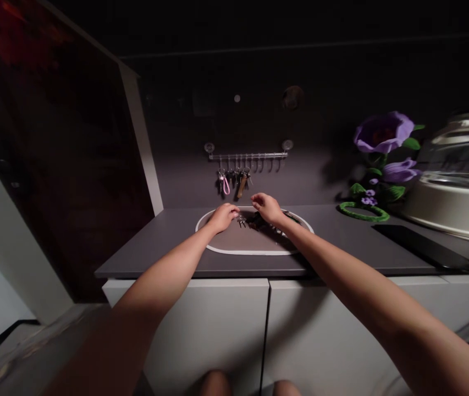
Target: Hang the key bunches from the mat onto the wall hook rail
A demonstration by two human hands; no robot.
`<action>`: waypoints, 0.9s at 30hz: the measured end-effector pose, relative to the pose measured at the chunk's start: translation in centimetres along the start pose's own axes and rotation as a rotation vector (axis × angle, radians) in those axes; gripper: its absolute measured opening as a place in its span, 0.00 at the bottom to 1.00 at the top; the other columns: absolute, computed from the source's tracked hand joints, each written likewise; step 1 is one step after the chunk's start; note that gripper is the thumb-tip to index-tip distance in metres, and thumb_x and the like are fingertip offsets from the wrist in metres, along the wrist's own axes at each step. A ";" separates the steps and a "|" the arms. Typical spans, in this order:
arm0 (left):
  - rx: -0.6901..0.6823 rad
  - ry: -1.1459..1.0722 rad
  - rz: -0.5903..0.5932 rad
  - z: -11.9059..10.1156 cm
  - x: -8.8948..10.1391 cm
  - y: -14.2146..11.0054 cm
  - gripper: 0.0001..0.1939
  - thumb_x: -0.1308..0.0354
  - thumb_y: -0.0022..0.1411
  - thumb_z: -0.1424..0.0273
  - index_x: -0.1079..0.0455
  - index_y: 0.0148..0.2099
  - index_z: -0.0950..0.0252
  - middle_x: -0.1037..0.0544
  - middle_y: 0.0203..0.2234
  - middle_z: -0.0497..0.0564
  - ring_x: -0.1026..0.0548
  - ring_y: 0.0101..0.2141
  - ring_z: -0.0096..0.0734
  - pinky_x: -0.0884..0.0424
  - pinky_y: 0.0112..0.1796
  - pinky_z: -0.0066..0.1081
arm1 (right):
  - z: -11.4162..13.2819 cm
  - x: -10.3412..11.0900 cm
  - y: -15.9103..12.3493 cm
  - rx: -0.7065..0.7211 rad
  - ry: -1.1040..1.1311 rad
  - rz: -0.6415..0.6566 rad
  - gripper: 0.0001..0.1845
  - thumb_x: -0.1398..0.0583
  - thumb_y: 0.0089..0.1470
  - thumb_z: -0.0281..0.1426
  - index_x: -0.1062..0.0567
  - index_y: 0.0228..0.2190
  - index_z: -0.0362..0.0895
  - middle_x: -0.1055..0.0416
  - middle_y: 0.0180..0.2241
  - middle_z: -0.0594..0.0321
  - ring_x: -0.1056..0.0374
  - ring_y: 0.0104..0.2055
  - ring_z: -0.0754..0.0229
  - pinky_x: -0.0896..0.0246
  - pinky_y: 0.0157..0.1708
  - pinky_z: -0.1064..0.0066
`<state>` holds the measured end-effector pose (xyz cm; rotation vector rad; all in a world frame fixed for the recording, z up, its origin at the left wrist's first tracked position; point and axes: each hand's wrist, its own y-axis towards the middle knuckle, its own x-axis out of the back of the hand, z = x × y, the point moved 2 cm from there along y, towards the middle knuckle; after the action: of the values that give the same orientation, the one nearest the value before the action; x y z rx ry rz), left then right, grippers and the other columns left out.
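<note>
My left hand (223,216) is over the left part of a shallow oval tray (250,253) with a white rim. Its fingers pinch together at the top of a small bunch of keys (241,221), which fans out just below the fingertips. Above the tray's right half, my right hand (269,209) has curled fingers pointing left; whatever they hold, if anything, is hidden. Dark small items (259,221) lie in the tray under my right hand, partly covered by it. A clear hook rail (248,156) on the wall carries several key sets, one with a pink strap (226,186) and one with a brown tag (241,186).
Right of the tray stand purple fabric flowers (385,135) with a green ring base (364,212). A flat black slab (421,245) lies near the front edge of the grey counter (143,247). A large domed appliance (461,192) stands far right. White cabinet doors (218,324) are below.
</note>
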<state>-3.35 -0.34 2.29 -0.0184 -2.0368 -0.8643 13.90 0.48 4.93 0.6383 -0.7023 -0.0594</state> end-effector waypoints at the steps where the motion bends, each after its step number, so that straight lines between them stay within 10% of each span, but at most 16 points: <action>1: -0.006 0.012 0.014 0.0 0.0 0.0 0.10 0.48 0.56 0.74 0.28 0.40 0.66 0.26 0.35 0.53 0.30 0.38 0.31 0.36 0.43 0.30 | -0.1 -0.1 -0.4 0.020 -0.038 0.026 0.10 0.44 0.49 0.26 0.27 0.36 0.41 0.27 0.36 0.58 0.32 0.38 0.62 0.40 0.42 0.70; 27: -0.093 0.239 0.204 1.2 -0.6 0.7 0.05 0.48 0.56 0.74 0.31 0.32 0.64 0.30 0.30 0.51 0.34 0.35 0.32 0.39 0.39 0.29 | -0.1 -2.0 -0.7 0.103 -0.323 0.240 0.08 0.42 0.48 0.26 0.23 0.31 0.44 0.26 0.33 0.59 0.33 0.35 0.59 0.44 0.37 0.73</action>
<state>-3.60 1.04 1.78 -0.1640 -1.7379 -0.7920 12.58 0.48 3.27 0.6453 -1.0954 0.0982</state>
